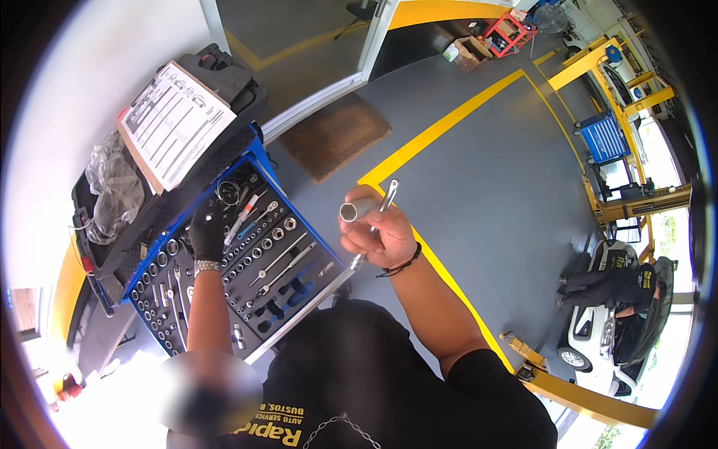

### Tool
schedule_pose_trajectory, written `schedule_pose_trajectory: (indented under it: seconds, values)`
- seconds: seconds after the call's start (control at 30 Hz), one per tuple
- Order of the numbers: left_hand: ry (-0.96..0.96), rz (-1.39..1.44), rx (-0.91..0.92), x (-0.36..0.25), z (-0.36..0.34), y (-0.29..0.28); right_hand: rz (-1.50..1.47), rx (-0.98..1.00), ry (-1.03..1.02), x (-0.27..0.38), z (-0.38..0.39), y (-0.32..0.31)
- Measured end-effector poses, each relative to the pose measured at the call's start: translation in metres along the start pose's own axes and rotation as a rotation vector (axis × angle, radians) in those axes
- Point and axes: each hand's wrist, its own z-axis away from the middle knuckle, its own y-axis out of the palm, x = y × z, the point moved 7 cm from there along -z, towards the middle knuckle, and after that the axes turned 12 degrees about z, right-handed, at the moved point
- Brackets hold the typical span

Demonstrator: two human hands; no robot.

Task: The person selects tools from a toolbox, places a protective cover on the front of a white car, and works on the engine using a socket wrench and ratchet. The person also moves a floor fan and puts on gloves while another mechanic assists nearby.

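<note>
My right hand (381,236), bare with a dark bracelet at the wrist, is raised in front of my chest. Its fingers are closed around a large silver socket (349,212), whose open end faces left, and a slim chrome drive bar (390,196) that slants through the grip. Over the far left part of the open tool drawer (329,251) is my left hand (207,233), in a black glove. Near its fingertips is a round metal ring-shaped piece (228,193). The dark glove blends with the drawer lining, hiding whether the fingers hold it.
Sockets, ratchets (263,213) and bars lie in the drawer's dark liner. On the cart top are a clipboard with a printed form (176,123), a plastic bag (112,187) and a black case (228,78). A brown mat (336,135) lies beyond. At right, a person (617,288) leans into a white car (591,333).
</note>
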Motion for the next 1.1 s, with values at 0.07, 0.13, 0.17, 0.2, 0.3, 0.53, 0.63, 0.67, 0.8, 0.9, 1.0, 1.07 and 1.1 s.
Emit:
schedule_pose_trajectory:
  seconds: [0.07,0.13,0.17,0.2,0.3,0.53,0.63,0.67,0.8,0.9,1.0,1.07,1.1]
  values:
    - [-0.108,0.04,0.047,-0.011,0.022,-0.001,0.016,-0.102,0.028,0.001,0.011,-0.01]
    - [-0.11,0.08,0.025,-0.016,0.065,-0.009,0.045,-0.177,0.073,-0.007,0.024,-0.019]
    - [-0.107,0.101,0.025,-0.021,0.087,-0.009,0.188,-0.315,0.11,-0.011,0.039,-0.031]
    - [-0.04,-0.059,0.136,-0.02,0.11,-0.005,0.355,-0.427,0.137,-0.01,0.049,-0.044]
    - [-0.221,-0.183,0.181,-0.051,0.176,-0.025,0.6,-0.705,0.148,-0.022,0.092,-0.079]
    - [-0.217,-0.19,0.162,-0.052,0.286,-0.066,0.549,-0.925,0.451,-0.057,0.191,-0.124]
    - [-0.145,-0.128,-0.004,-0.052,0.305,-0.079,0.613,-0.909,0.503,-0.055,0.206,-0.129]
    - [-0.138,-0.148,-0.004,-0.052,0.302,-0.081,0.632,-0.91,0.501,-0.052,0.206,-0.128]
    - [-0.106,-0.188,0.031,-0.041,0.244,-0.088,0.669,-0.965,0.416,-0.038,0.215,-0.115]
    - [-0.125,-0.339,0.128,-0.04,0.15,-0.071,0.767,-0.952,0.388,-0.038,0.223,-0.099]
    - [0.187,-0.542,0.13,-0.026,0.057,-0.041,0.811,-1.038,0.386,-0.041,0.234,-0.082]
    - [0.229,-0.594,0.147,-0.01,0.008,-0.022,0.795,-1.1,0.375,-0.049,0.242,-0.066]
    - [0.133,-0.606,0.222,0.004,-0.01,-0.01,0.783,-1.13,0.366,-0.053,0.245,-0.054]
